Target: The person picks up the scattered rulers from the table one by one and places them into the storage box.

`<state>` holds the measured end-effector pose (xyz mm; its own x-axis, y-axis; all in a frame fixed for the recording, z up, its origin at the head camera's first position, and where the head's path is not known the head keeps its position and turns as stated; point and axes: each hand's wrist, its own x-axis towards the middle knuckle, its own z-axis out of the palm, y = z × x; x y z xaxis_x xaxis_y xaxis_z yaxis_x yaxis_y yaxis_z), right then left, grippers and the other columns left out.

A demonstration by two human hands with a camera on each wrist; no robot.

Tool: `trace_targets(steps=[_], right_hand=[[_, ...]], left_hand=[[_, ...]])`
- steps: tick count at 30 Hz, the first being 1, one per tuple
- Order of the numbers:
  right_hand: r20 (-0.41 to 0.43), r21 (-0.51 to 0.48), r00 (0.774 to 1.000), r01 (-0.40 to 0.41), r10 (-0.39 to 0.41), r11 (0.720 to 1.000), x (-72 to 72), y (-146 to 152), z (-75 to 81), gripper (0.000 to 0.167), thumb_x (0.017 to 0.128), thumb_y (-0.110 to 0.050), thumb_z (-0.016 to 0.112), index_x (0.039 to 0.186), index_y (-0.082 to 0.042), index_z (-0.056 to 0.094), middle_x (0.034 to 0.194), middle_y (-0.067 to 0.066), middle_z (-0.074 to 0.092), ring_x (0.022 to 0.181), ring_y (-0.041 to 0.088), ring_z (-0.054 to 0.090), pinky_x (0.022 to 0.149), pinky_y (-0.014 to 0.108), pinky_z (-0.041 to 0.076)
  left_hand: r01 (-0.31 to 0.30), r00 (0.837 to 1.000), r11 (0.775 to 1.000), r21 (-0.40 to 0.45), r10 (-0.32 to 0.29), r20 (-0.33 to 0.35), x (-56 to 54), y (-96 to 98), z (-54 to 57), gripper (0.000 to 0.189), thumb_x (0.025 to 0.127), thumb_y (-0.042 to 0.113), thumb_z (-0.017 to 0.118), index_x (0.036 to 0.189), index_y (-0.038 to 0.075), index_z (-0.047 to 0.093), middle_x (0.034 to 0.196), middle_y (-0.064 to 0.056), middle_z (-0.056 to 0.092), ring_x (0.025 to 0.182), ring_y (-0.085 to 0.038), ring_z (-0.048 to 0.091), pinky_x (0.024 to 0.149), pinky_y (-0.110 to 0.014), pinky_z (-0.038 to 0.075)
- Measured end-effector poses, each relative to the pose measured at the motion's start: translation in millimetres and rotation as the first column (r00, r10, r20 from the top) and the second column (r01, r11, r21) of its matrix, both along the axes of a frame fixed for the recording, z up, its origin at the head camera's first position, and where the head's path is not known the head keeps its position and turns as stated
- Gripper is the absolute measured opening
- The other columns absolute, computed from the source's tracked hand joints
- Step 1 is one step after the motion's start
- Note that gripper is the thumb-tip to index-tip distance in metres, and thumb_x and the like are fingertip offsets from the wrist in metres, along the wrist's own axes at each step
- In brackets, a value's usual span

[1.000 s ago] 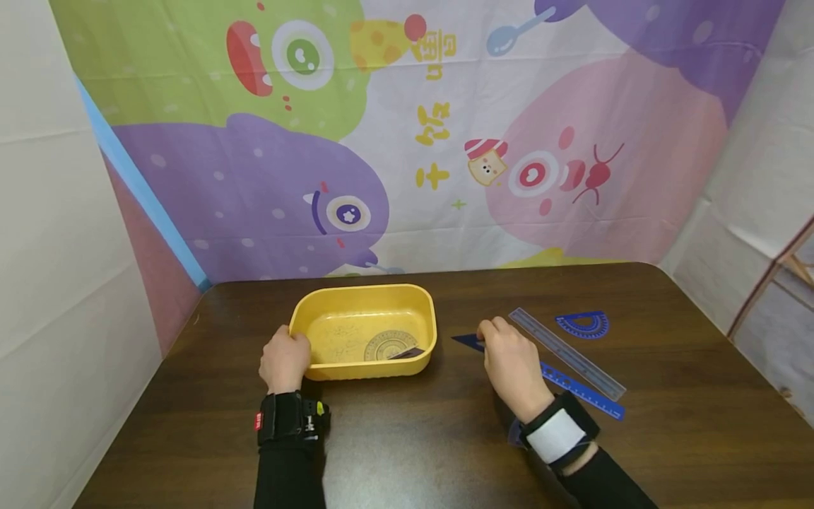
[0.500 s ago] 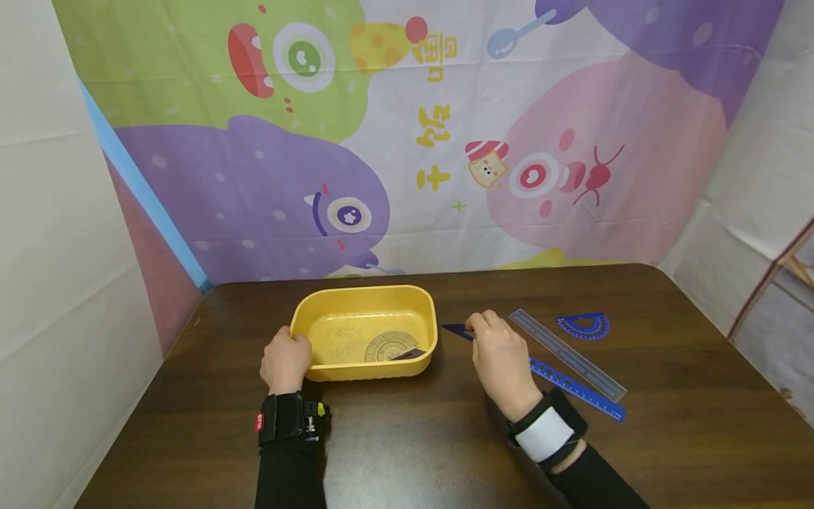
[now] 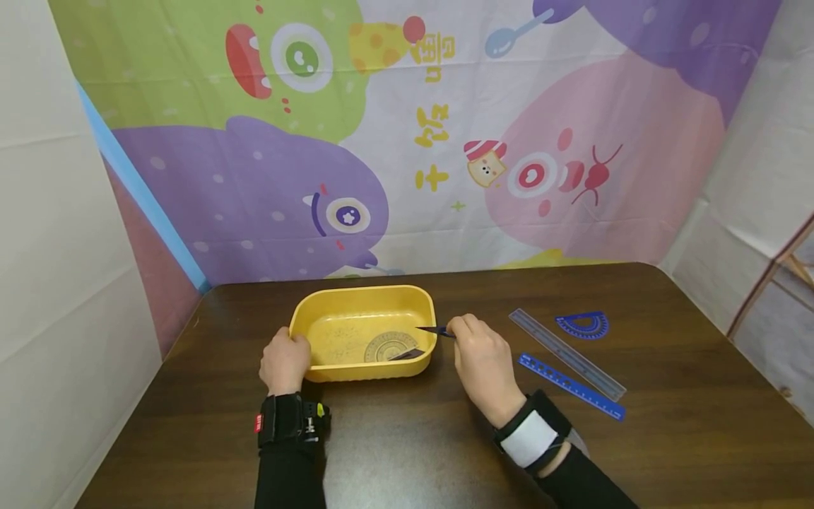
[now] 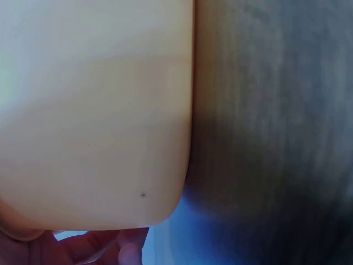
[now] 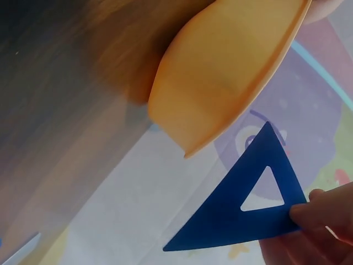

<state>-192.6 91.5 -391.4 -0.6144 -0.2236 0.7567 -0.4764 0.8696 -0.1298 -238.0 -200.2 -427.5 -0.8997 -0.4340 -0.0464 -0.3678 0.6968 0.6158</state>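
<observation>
The blue set square (image 5: 220,222) is now moved leftward, its tip over the right rim of the yellow basin (image 3: 356,307). We see fingers of the right hand (image 3: 485,364) pinching it, and the left hand (image 3: 284,360) gripping the basin.

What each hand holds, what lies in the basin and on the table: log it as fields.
Left hand: grips yellow basin at its left end
Right hand: pinches blue set square
Set square position: tip overlaps basin's right rim in head view
In basin: round scale; small dark flat piece, type unclear
On table, right of basin: clear ruler, blue ruler, blue protractor
</observation>
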Motion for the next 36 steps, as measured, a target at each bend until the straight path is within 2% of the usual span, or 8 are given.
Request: trace_targets(steps=[7,13,22,30,36], right_hand=[[-0.015,0.019,0.999,-0.045,0.046,0.999,0.7,-7,-3.5,0.016,0.072,0.007,0.064,0.080,-0.007,0.061,0.078,0.004,0.061,0.068,0.020,0.059,0.058,0.031,0.047],[-0.023,0.017,0.996,-0.080,0.080,0.997,2.7,-12,-4.3,0.019,0.072,0.009,0.062,0.080,-0.007,0.061,0.079,0.004,0.063,0.070,0.019,0.059,0.061,0.030,0.048],[-0.051,0.018,0.989,-0.135,0.135,0.991,2.8,-19,-8.1,0.019,0.072,0.010,0.061,0.077,-0.008,0.060,0.077,0.003,0.063,0.070,0.019,0.060,0.061,0.030,0.048],[-0.017,0.039,0.981,-0.190,0.191,0.981,3.9,-25,-10.3,0.021,0.071,0.012,0.063,0.078,-0.008,0.062,0.076,0.000,0.063,0.072,0.015,0.060,0.063,0.027,0.049],[-0.022,0.058,0.980,-0.196,0.198,0.979,3.5,-28,-13.9,0.022,0.070,0.012,0.063,0.077,-0.009,0.062,0.076,0.000,0.064,0.071,0.014,0.059,0.062,0.026,0.048]], left_hand=[[0.004,1.000,1.000,0.010,-0.004,0.006,-0.3,-0.5,-0.9,0.037,0.092,0.021,0.030,0.116,0.000,0.048,0.104,-0.024,0.055,0.083,-0.037,0.052,0.066,-0.047,0.040],[0.006,1.000,1.000,0.006,-0.006,0.012,-0.6,0.0,-0.7,0.039,0.092,0.021,0.029,0.120,0.000,0.047,0.109,-0.026,0.054,0.088,-0.040,0.053,0.070,-0.051,0.041],[0.005,1.000,1.000,0.011,-0.005,0.009,-0.1,-0.5,-0.1,0.038,0.092,0.021,0.030,0.119,0.000,0.047,0.108,-0.026,0.055,0.087,-0.040,0.054,0.069,-0.050,0.041],[-0.002,1.000,1.000,0.018,0.002,-0.001,0.4,1.0,-0.5,0.037,0.092,0.021,0.030,0.116,0.001,0.049,0.105,-0.024,0.056,0.085,-0.038,0.053,0.069,-0.049,0.040],[0.006,1.000,1.000,0.015,-0.006,-0.003,0.4,0.1,-0.3,0.038,0.092,0.021,0.030,0.119,0.000,0.048,0.108,-0.025,0.055,0.088,-0.040,0.053,0.071,-0.051,0.040]])
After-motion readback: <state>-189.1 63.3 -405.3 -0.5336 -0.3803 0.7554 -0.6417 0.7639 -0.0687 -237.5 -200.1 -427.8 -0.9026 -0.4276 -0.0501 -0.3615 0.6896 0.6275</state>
